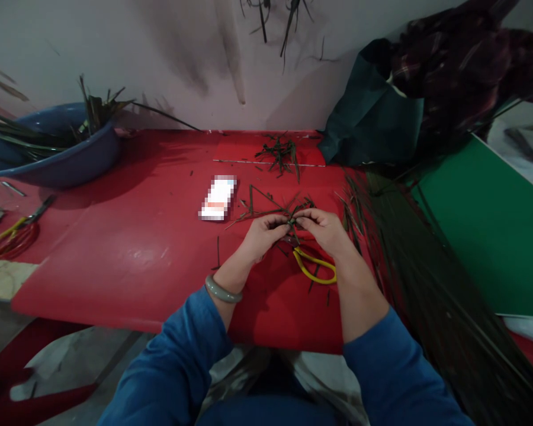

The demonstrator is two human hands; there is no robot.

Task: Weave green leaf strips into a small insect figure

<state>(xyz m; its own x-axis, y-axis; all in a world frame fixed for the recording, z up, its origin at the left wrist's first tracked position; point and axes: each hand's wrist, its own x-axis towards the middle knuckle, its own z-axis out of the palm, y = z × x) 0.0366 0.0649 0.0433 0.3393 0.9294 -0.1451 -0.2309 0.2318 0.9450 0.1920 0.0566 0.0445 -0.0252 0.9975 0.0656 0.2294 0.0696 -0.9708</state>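
Both hands meet over the middle of the red table (128, 248). My left hand (262, 236) and my right hand (324, 231) each pinch a small woven piece of dark green leaf strips (292, 223), fingers closed round it. Loose strip ends (266, 204) fan out from it toward the back. Yellow-handled scissors (315, 269) lie on the table just under my right wrist. A pale green bangle (222, 291) sits on my left wrist.
A blue basin (57, 157) holding long leaves stands at the back left. Red-and-yellow scissors (13, 236) lie at the left edge. A phone (217, 198) lies mid-table, leaf scraps (279, 154) behind it. A long bundle of leaf strips (417, 266) runs down the right, beside a green board (484, 231) and dark cloth (426, 89).
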